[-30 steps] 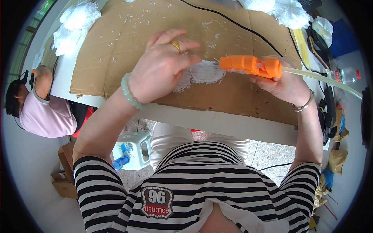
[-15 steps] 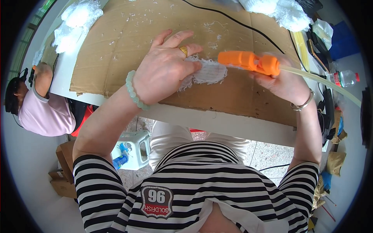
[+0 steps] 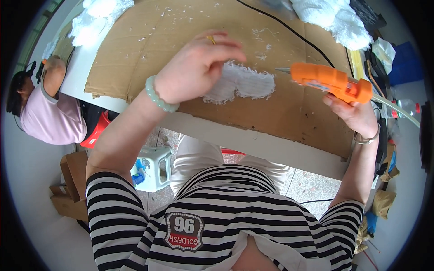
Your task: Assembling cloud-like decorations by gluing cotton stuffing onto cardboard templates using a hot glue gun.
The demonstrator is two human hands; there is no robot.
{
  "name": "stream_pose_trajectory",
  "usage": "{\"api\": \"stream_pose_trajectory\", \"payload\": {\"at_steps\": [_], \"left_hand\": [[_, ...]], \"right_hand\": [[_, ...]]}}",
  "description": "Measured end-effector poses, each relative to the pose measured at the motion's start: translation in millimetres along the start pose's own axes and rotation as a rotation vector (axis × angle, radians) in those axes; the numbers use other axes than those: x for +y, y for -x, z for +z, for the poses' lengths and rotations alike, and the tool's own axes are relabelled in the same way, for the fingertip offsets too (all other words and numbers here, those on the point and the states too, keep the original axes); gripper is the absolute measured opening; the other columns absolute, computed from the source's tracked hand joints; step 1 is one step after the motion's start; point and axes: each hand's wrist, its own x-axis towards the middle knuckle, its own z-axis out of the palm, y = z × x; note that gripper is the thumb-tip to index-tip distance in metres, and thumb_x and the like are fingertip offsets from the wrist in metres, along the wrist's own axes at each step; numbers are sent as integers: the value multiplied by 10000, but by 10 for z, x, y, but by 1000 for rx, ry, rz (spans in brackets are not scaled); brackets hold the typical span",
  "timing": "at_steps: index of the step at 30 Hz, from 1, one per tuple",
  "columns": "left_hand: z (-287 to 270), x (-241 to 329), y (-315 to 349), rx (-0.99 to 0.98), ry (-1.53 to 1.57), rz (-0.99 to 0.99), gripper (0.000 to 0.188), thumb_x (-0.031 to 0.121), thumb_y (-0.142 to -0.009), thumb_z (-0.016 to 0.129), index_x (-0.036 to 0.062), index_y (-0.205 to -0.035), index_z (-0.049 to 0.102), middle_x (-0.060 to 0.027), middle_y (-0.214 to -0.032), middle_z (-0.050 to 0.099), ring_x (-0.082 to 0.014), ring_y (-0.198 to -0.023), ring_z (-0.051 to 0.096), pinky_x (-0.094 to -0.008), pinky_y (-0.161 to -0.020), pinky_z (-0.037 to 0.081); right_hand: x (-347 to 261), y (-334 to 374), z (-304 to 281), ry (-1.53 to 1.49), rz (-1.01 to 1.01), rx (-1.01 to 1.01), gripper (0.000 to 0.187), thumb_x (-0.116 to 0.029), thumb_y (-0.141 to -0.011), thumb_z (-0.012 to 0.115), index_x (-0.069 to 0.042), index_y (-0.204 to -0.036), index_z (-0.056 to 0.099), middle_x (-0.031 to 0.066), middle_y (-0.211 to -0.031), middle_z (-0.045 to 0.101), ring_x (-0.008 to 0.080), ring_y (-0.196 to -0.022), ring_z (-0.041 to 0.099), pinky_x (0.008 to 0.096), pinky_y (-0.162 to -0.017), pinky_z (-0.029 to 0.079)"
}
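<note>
An orange hot glue gun is gripped in my right hand, its metal nozzle pointing left and a long pale glue stick trailing from its back end. Left of the nozzle lies a white fabric piece with frayed, fringed edges and a notch at its lower middle. My left hand hovers over the left part of this piece, fingers loosely bent and apart, with nothing seen in them. It covers part of the fabric's left end. The nozzle tip is just off the fabric's right end.
A brown cardboard sheet covers much of the white table, with thread scraps on it. A black cable crosses its far side. White fluffy bundles lie at the back. A bottle stands at right; another person sits at left.
My right hand has drawn the glue gun right, away from the fabric. My left hand has lifted its fingers off the piece, showing more of it.
</note>
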Motion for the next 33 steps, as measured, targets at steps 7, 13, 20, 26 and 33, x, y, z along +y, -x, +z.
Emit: {"api": "stream_pose_trajectory", "payload": {"at_steps": [7,13,20,26,33], "left_hand": [[-411,-143,397,287,259,-395,92,71,-879,565,-1,-925,598,-74,-1052,610,-152,-954,554,-263,-881,411],[-270,132,817,404,185,-528,189,137,-915,519,-3,-812,595,-87,-737,595,-200,-692,571,-279,-653,450],[-221,149,1001,486,60,-238,132,-22,-686,580,33,-801,613,-79,-729,603,-247,-701,567,-331,-700,448],[-174,549,807,205,-154,-201,419,222,-595,758,64,-962,632,-99,-956,639,-299,-984,560,-443,-902,402],[-62,593,850,121,-191,-191,568,339,-565,771,86,-1049,614,-91,-1116,601,-309,-1141,480,-508,-974,327]], "right_hand": [[61,48,-81,-76,19,86,197,-208,-810,684,-60,-902,593,-39,-761,546,44,-646,445,188,-567,348],[-129,-83,154,-14,-53,-48,213,-98,-784,695,-46,-967,600,-23,-850,583,67,-760,526,214,-692,436],[-341,-360,541,157,-100,-197,263,-33,-784,665,-9,-1031,576,-10,-850,581,62,-755,522,213,-671,446],[-456,-610,804,427,-362,-108,259,-91,-776,700,16,-975,571,29,-736,568,82,-624,503,237,-568,432],[-460,-705,866,524,-330,-86,226,-106,-786,697,25,-925,577,35,-697,584,87,-625,519,247,-571,444]]}}
